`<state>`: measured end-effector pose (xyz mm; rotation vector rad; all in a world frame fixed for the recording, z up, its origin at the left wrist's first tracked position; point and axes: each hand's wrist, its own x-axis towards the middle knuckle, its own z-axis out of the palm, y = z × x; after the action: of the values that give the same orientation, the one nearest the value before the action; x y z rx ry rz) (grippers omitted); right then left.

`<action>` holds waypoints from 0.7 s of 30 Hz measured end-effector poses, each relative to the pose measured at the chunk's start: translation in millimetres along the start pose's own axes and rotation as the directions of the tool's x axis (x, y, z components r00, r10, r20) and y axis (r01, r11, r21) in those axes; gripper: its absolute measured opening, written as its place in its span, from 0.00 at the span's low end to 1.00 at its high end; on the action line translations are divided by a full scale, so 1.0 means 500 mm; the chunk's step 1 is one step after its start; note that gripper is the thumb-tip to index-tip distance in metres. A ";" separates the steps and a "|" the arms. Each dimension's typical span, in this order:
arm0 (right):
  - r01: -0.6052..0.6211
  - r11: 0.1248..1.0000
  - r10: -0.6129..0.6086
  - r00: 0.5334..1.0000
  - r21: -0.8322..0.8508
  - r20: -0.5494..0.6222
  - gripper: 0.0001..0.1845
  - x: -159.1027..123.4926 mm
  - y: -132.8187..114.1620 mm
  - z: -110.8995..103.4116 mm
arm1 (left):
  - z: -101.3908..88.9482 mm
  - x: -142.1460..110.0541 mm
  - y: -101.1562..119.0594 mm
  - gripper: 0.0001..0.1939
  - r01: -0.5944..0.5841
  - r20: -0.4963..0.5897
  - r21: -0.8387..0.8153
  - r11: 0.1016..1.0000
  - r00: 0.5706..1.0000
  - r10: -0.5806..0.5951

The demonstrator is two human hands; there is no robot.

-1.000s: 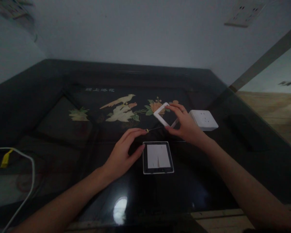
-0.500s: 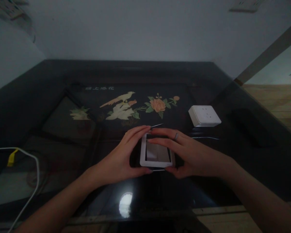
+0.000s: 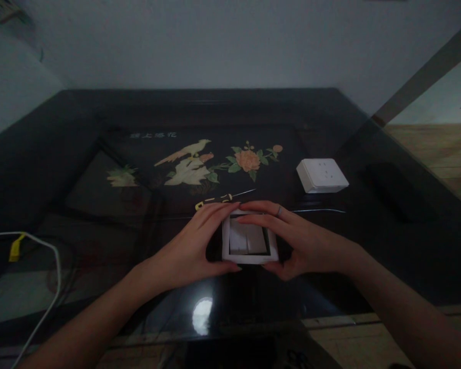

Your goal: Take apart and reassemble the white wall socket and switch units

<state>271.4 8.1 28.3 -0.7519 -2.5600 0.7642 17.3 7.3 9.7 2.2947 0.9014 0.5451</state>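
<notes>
Both hands are on the frame (image 3: pixel 249 259), so take that as the middle of the dial, low on the table (image 3: pixel 146 292) and close to the person. The left hand (image 3: pixel 194 241) has it from nine o'clock, thumb along the near edge, fingertips over at the far edge. The right hand (image 3: pixel 299 238) grips from three, thumb on the near edge too, one finger reaching across the opening, a ring (image 3: pixel 279 211) showing on another. The fingertips of both hands almost meet at twelve. Inside the frame sits a pale panel (image 3: pixel 238 241), a line running down it; whether the finger above touches it, I can't tell. Now the screwdriver (image 3: pixel 225 198), lying between eleven and twelve, just beyond the left fingers, yellow-and-black handle leftward, shaft slanting off towards two. Out at two o'clock there's a white socket (image 3: pixel 325 175), flat on its back, holes up, well apart from both hands. Straight up at twelve, a pink flower (image 3: pixel 249 160) in the tabletop picture, with a bird (image 3: pixel 190 149) between ten and eleven. Far out around nine, a white cable (image 3: pixel 56 256) curves down, carrying a yellow tag (image 3: pixel 15 249).
</notes>
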 end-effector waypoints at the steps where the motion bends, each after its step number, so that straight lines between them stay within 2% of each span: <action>1: -0.003 1.000 0.003 1.000 0.014 -0.003 0.42 -0.001 0.002 0.002 | -0.001 -0.001 0.001 0.48 -0.006 0.003 0.008 1.000 1.000 0.006; 6: -0.014 0.999 0.014 1.000 0.046 -0.012 0.44 -0.004 0.013 0.007 | -0.004 0.001 0.007 0.47 -0.011 -0.018 0.049 0.999 1.000 0.012; 10: -0.130 0.990 0.130 0.991 0.048 0.011 0.48 -0.014 0.016 0.008 | -0.002 0.001 0.008 0.46 0.007 -0.037 0.064 0.998 0.999 -0.004; 14: -0.199 0.976 0.202 0.979 0.084 -0.020 0.44 -0.026 0.014 0.017 | 0.003 -0.003 0.008 0.46 0.041 -0.009 0.071 0.997 0.999 -0.040; 21: -0.225 0.972 0.226 0.974 0.063 -0.010 0.42 -0.034 0.015 0.032 | 0.016 -0.006 0.004 0.46 0.055 0.014 0.084 0.995 0.998 -0.057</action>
<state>279.9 -2.7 8.0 -1.0374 -2.4507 0.8971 20.7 1.2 4.8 2.3371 0.9942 0.4716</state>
